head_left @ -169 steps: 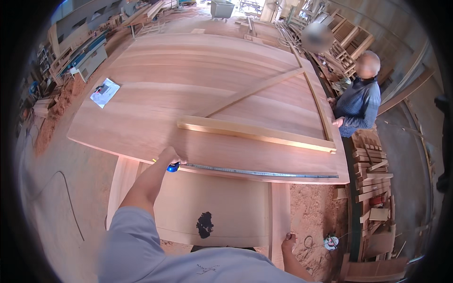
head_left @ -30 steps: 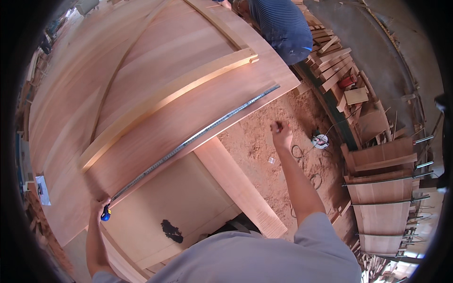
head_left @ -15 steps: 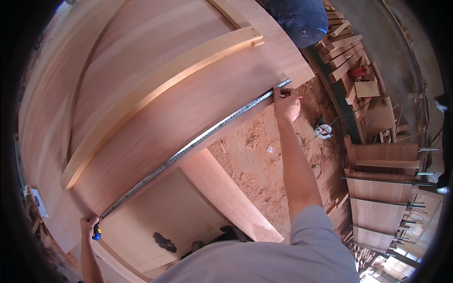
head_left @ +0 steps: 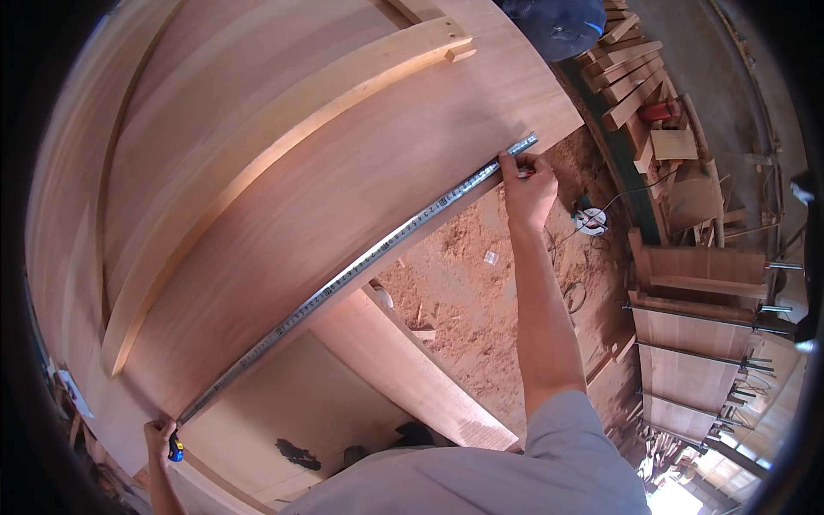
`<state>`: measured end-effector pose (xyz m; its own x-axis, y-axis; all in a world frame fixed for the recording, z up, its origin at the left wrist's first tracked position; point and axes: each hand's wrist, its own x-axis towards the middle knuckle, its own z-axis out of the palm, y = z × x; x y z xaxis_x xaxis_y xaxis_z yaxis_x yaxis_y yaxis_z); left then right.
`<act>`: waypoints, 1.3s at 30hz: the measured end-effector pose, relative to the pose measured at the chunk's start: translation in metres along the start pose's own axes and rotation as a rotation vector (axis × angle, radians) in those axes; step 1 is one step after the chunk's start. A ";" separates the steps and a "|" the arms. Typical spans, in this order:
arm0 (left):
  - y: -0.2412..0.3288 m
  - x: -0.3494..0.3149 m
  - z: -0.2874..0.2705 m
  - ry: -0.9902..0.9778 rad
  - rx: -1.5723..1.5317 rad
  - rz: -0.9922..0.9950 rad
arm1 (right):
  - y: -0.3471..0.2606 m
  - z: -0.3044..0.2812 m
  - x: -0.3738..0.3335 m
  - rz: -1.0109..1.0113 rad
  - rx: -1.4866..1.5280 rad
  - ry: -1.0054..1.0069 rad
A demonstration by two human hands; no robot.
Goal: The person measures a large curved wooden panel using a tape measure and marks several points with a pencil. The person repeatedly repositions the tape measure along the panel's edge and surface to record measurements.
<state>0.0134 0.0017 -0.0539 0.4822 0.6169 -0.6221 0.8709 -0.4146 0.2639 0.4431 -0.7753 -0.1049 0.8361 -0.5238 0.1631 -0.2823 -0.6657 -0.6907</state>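
Note:
A long steel tape measure [head_left: 378, 247] is pulled out along the near edge of a large reddish wooden panel [head_left: 412, 163]. At the lower left, my left hand [head_left: 158, 440] is closed around its blue, black and yellow case. At the other end, my right hand [head_left: 530, 190] touches the blade by the panel edge, a short stretch of blade poking out past the fingers. A red pencil [head_left: 526, 173] is tucked in that hand's curled fingers. Across the panel runs a pale curved-looking batten [head_left: 283, 150].
A wide board [head_left: 412, 369] and a pale sheet [head_left: 318, 395] lie below the panel. Sawdust [head_left: 463, 266] covers the floor, with a corded white round tool [head_left: 590, 221] on it. Wood offcuts [head_left: 631, 81] are piled at right, above clamped boards [head_left: 691, 335]. A dark rounded object [head_left: 554, 26] stands beyond the panel.
My view has shifted slightly, so the panel and batten sit a little differently. Both hands keep their places on the tape, and the blade stays stretched along the edge.

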 end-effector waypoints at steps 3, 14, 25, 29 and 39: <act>0.015 -0.006 0.001 -0.005 -0.001 -0.038 | 0.008 0.004 0.003 -0.041 0.068 0.044; -0.001 -0.001 -0.004 0.013 0.020 -0.077 | 0.014 0.005 0.002 0.067 0.162 -0.022; 0.000 0.000 -0.008 -0.023 0.057 -0.080 | 0.001 -0.002 -0.003 0.040 0.139 -0.087; 0.001 -0.001 -0.006 -0.028 0.045 -0.088 | 0.001 0.000 -0.002 0.050 0.139 -0.081; -0.001 -0.001 -0.009 -0.040 0.013 -0.098 | -0.005 0.000 -0.006 0.043 0.119 -0.050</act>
<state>0.0130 0.0072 -0.0470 0.3900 0.6281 -0.6733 0.9124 -0.3623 0.1905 0.4398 -0.7691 -0.1025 0.8478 -0.5211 0.0987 -0.2628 -0.5743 -0.7753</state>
